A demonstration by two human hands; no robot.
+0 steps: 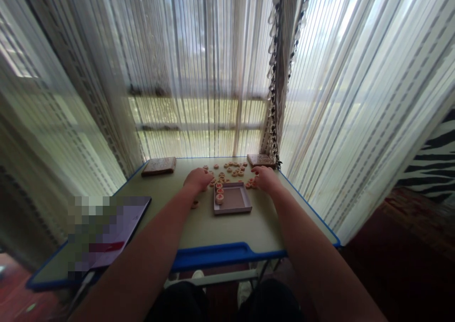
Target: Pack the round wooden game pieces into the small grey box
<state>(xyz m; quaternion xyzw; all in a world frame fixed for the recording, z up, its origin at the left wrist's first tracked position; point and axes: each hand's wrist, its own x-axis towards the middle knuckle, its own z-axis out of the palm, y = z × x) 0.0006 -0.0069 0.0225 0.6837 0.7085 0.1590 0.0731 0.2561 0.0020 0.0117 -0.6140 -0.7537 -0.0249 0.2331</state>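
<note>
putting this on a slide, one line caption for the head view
Left hand and right hand among scattered xiangqi pieces, with more lined up inside a shallow box on a blue-edged table.

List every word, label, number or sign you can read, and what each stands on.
Nothing can be read with certainty.
Round wooden pieces inside the shallow pale square box: red marks, too small.
Scattered round wooden pieces: too small and blurred.
Flat dark-edged screen: partly pixelated, its small dark mark unreadable.
</note>
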